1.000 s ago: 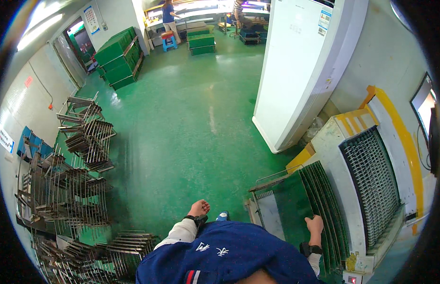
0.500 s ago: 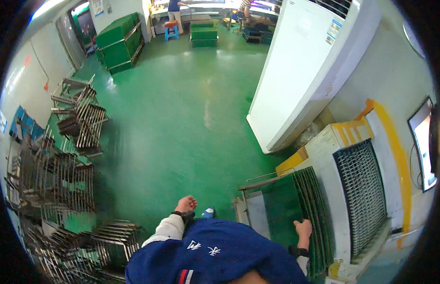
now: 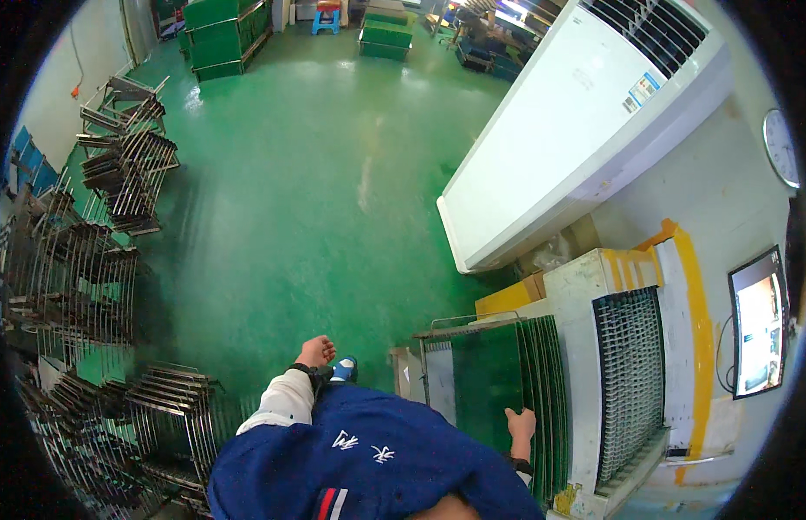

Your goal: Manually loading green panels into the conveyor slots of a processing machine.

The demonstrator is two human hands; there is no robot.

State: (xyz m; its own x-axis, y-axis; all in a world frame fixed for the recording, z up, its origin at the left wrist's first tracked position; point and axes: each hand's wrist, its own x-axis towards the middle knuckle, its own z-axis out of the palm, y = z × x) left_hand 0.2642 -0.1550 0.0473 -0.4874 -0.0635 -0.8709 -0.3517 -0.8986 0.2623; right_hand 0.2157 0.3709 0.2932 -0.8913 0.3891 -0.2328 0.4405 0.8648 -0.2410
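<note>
My left hand [image 3: 316,351] hangs in front of the body with its fingers loosely curled, and nothing shows in it. It wears a dark wristband below a white sleeve. My right hand [image 3: 521,424] is at the right, over the edge of a large green board [image 3: 485,373] that stands upright in a metal-framed rack. The right fingers are curled and the thumb points forward; whether they grip the board's edge or only pass above it is hidden. Several more green boards [image 3: 546,373] stand in a row just right of that hand.
A tall white air conditioner [image 3: 550,147] stands ahead to the right. Beside the boards are a white cabinet with a dark grille [image 3: 630,381] and a wall screen [image 3: 758,325]. Stacked metal racks [image 3: 82,277] line the left. Green bins [image 3: 228,39] stand far off on the green floor [image 3: 281,191].
The view has tilted down and shifted, so the far people have left it. Both hands stay in similar poses; my right hand is slightly nearer my body along the boards.
</note>
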